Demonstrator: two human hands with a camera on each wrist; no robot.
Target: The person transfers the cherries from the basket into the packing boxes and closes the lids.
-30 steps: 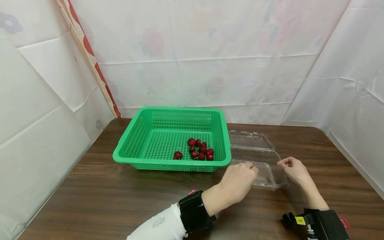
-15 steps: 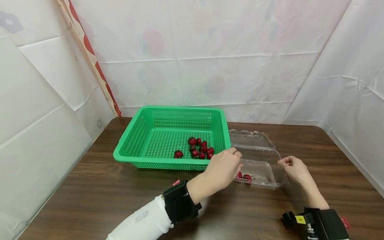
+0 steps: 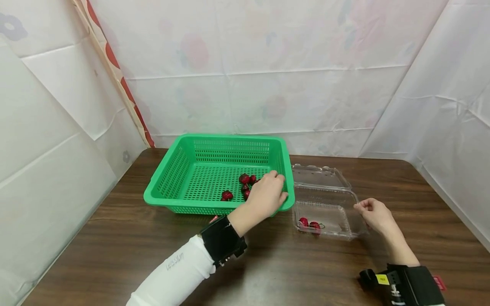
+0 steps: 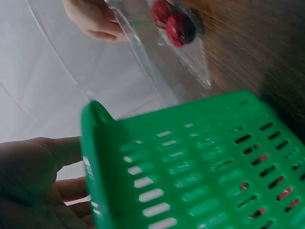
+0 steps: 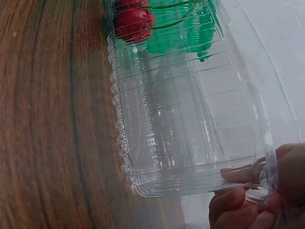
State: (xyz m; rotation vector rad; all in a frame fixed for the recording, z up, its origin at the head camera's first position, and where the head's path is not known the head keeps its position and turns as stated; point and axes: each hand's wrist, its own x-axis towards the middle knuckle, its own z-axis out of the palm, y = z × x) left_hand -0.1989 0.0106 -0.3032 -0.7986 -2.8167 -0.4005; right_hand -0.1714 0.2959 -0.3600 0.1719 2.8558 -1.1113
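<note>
My left hand (image 3: 267,193) reaches over the right end of the green plastic basket (image 3: 219,205), above the dark red cherries (image 3: 243,179) there, and covers some of them. In the left wrist view the basket wall (image 4: 190,157) hides part of this hand (image 4: 40,181); its fingers look loosely bent, with nothing seen between them. My right hand (image 3: 377,216) pinches the right rim of a clear plastic clamshell box (image 3: 333,214) between thumb and fingers. In the right wrist view, its fingers (image 5: 233,207) wrap that corner. A few cherries with stems (image 3: 315,225) lie at the box's front left.
The box's lid (image 3: 319,177) is folded back flat behind its tray, close beside the basket. Brown wooden tabletop (image 3: 126,255) extends in front. White sheets (image 3: 252,85) hang along the back and both sides.
My left hand has moved left from over the clear box to above the cherries in the basket, uncovering cherries in the box. My right hand stays at the rim.
</note>
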